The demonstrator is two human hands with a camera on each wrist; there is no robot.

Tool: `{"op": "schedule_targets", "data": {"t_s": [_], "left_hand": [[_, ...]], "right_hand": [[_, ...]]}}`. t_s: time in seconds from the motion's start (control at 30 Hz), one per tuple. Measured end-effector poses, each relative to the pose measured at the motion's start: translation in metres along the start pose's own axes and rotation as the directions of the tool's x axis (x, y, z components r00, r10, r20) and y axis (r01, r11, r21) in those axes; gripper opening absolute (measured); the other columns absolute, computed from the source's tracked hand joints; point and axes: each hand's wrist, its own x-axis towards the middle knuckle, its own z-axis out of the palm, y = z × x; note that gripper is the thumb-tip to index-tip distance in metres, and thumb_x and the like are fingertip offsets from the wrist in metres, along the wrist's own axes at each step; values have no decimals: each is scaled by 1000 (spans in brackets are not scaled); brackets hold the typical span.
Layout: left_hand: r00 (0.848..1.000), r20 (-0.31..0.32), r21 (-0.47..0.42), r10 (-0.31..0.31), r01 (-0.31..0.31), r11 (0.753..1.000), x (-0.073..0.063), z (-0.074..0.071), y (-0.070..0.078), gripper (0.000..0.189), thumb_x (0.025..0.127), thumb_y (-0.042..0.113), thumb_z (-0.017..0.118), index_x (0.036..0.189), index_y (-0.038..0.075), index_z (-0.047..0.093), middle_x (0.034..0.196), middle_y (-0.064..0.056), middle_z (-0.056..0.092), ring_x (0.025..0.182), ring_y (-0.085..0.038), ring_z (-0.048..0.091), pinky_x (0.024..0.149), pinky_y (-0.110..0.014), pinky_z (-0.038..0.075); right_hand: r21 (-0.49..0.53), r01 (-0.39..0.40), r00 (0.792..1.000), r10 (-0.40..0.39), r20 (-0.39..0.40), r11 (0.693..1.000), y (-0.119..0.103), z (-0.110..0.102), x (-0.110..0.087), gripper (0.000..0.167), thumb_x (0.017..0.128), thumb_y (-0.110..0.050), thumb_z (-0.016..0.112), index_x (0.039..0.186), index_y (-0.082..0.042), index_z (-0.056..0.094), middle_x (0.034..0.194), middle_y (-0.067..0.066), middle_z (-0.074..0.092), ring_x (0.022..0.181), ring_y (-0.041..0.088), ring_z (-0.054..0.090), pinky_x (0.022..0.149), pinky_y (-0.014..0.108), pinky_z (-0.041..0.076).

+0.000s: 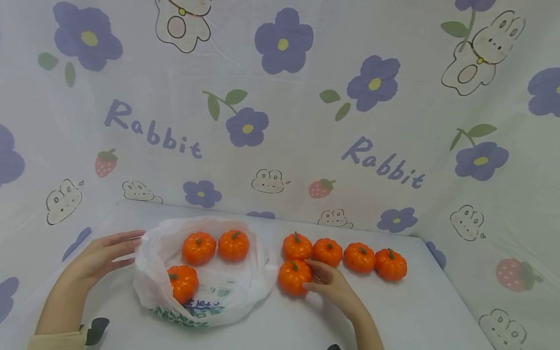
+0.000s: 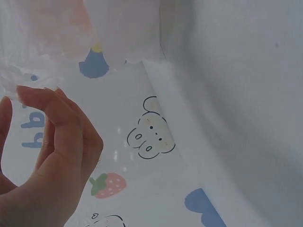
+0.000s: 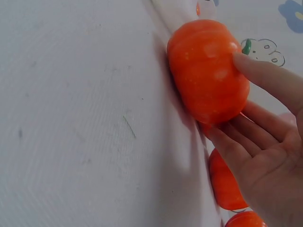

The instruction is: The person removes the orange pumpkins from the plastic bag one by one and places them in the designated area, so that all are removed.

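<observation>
A thin white plastic bag (image 1: 258, 291) lies spread with its mouth facing up on the table. Inside it sit three small orange pumpkins (image 1: 199, 248) with green stems. My left hand (image 1: 107, 253) is at the bag's left rim, its fingertips touching or very near the film; in the left wrist view the thumb and index finger (image 2: 52, 106) look slightly apart. To the right of the bag, my right hand (image 1: 330, 287) holds another pumpkin (image 1: 294, 279) between thumb and fingers. The right wrist view shows this held pumpkin (image 3: 206, 71) on its side, the thumb on its top.
Behind and right of the held pumpkin, a row of several more pumpkins (image 1: 359, 258) runs along the back of the white table (image 1: 420, 311). A cloth backdrop (image 1: 306, 107) with rabbits and flowers rises behind and at both sides.
</observation>
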Motion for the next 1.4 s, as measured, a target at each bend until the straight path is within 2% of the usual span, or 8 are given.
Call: {"op": "schedule_targets", "data": {"t_s": [0.27, 0.57, 0.73, 0.93, 1.03, 1.2, 1.4], "left_hand": [[1000, -1, 10, -2, 2, 1000, -2, 1, 0, 63, 97, 35, 58, 149, 6, 38, 106, 37, 57, 98, 12, 58, 91, -28, 57], [1000, 0, 16, 3, -3, 1000, -3, 1, -2, 64, 97, 37, 59, 149, 7, 39, 107, 36, 57, 99, 12, 58, 94, -32, 57], [1000, -3, 29, 1, -1, 1000, -4, 3, -3, 64, 97, 38, 58, 149, 8, 38, 108, 36, 57, 99, 12, 58, 96, -36, 56], [1000, -14, 35, 6, -5, 999, -7, 4, -3, 65, 97, 39, 58, 149, 7, 38, 107, 36, 56, 99, 12, 57, 96, -35, 56], [1000, -17, 37, 4, -4, 999, -8, 4, -1, 64, 96, 39, 58, 149, 8, 39, 107, 37, 56, 99, 12, 57, 97, -36, 55], [1000, -13, 29, 10, -9, 1000, -8, 4, -2, 59, 98, 36, 57, 148, 9, 41, 106, 37, 57, 99, 12, 58, 95, -34, 56], [1000, -5, 28, 5, -5, 1000, -7, 3, -2, 57, 99, 35, 56, 148, 10, 42, 107, 37, 57, 99, 12, 57, 95, -36, 56]], "right_hand": [[5, 70, 997, -69, -46, 998, -2, 1, -3, 60, 84, -12, 75, 140, -7, 52, 148, 14, 49, 142, 31, 41, 116, 46, 34], [9, 41, 987, -39, -156, 999, -14, 10, -1, 62, 84, -23, 76, 141, -19, 52, 150, 4, 48, 144, 27, 39, 118, 48, 32], [2, 70, 981, -68, -182, 998, -25, 19, 1, 64, 84, -31, 77, 142, -27, 51, 152, -3, 46, 146, 25, 36, 118, 48, 32], [11, 169, 975, -166, -149, 986, -37, 34, 6, 61, 85, -29, 76, 140, -31, 51, 152, -7, 45, 148, 20, 31, 120, 50, 26], [33, 176, 978, -171, -115, 984, -43, 45, 9, 61, 85, -29, 75, 140, -32, 51, 151, -10, 46, 148, 18, 31, 121, 50, 26], [46, 182, 983, -181, -36, 982, -53, 68, 13, 60, 86, -25, 75, 141, -31, 51, 151, -7, 47, 146, 25, 36, 118, 48, 31], [27, 190, 980, -191, 51, 981, -61, 93, 16, 63, 86, -33, 74, 143, -26, 49, 152, -1, 46, 144, 28, 38, 116, 49, 34]]}}
